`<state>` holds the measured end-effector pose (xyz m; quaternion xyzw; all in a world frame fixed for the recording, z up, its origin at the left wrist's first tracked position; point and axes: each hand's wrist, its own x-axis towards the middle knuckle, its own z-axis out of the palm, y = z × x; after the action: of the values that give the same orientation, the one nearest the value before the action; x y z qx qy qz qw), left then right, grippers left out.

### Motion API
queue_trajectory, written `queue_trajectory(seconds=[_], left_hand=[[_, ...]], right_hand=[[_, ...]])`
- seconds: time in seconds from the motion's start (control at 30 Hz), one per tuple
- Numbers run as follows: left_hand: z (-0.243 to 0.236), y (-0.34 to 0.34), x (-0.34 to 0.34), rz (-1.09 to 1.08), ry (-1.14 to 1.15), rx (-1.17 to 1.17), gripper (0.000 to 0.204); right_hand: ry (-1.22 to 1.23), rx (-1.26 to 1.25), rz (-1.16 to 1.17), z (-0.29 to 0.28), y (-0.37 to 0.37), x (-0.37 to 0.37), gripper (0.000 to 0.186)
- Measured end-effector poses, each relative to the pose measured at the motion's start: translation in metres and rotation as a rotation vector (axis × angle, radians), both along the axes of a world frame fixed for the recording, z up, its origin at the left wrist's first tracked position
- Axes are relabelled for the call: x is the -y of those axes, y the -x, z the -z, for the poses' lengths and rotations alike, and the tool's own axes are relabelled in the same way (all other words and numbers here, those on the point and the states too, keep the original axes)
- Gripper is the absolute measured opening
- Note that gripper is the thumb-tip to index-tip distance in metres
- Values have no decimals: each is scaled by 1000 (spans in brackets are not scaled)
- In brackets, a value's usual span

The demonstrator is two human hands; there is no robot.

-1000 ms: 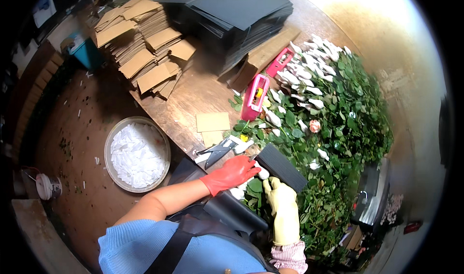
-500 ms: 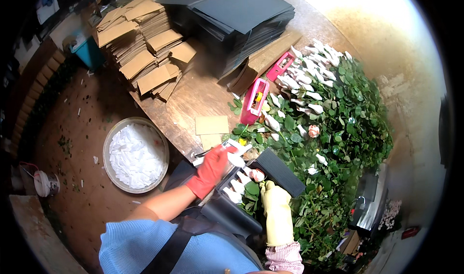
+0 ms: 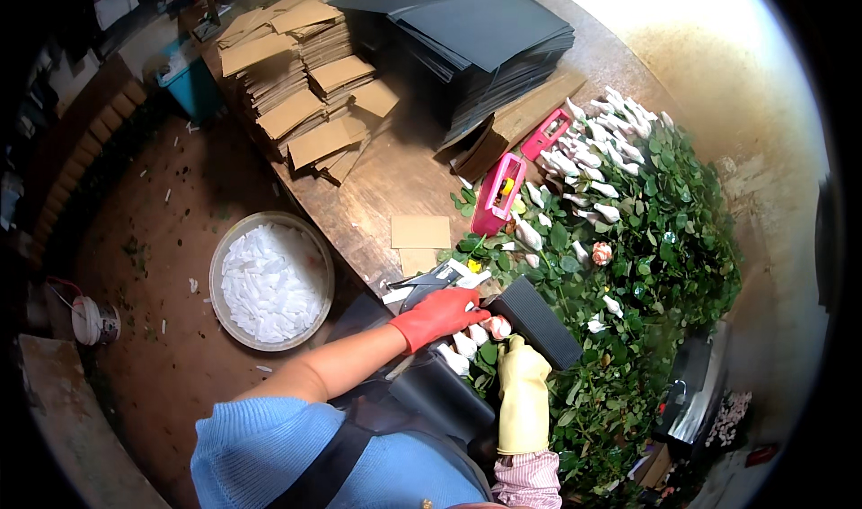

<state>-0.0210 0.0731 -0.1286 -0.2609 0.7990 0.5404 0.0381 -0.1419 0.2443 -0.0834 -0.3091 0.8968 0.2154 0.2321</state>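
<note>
My left hand (image 3: 440,320), in a red glove, reaches across to a peach-pink rose (image 3: 497,328). Its fingers are pinched together at the bud, with a bit of white showing at the tips; what they hold is unclear. Just below the bud, my right hand (image 3: 523,385), in a pale yellow glove, is closed on the rose's stem, mostly hidden by the glove. Several white-sleeved buds (image 3: 456,358) lie beside it, between a ribbed dark board (image 3: 539,322) and a black rounded pad (image 3: 442,403). A stapler (image 3: 435,280) rests on the table behind my left hand.
A heap of leafy roses (image 3: 660,231) covers the right side. Pink holders (image 3: 499,195), cardboard pieces (image 3: 328,105) and dark sheets (image 3: 489,26) stand on the wooden table (image 3: 346,226). At left, a round basin (image 3: 219,298) holds white paper sleeves.
My left hand has moved right and nearer, from beside the stapler to the rose bud, uncovering the stapler. My right hand stays by the rose. The whole view has shifted slightly.
</note>
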Motion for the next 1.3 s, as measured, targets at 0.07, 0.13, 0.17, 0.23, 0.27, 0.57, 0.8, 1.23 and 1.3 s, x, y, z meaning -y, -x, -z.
queue_trajectory(seconds=[0.07,0.13,0.17,0.23,0.27,0.57,0.8,1.23,1.3], left_hand=[[7,-2,-2,-3,31,-46,46],[13,-1,-8,-64,-10,-163,43],[16,-1,-11,-94,-10,-247,41],[21,0,-17,-198,-150,-222,38],[25,0,-19,-226,-205,-182,37],[73,-9,-31,-536,-472,-405,24],[9,-30,38,-557,-400,-490,13],[22,-29,4,-434,-330,-225,33],[19,-44,42,-599,-391,-413,20]], right_hand=[[-52,-19,-6,2,1,2,48],[-39,-18,-3,2,1,3,48],[-57,-31,3,1,1,2,48],[67,-13,13,0,0,1,45],[114,-2,32,0,0,-1,44],[226,-101,-28,17,-2,-13,34],[287,115,-49,-33,8,-10,47],[118,85,67,8,-3,-15,56],[185,129,47,-10,-1,-16,55]])
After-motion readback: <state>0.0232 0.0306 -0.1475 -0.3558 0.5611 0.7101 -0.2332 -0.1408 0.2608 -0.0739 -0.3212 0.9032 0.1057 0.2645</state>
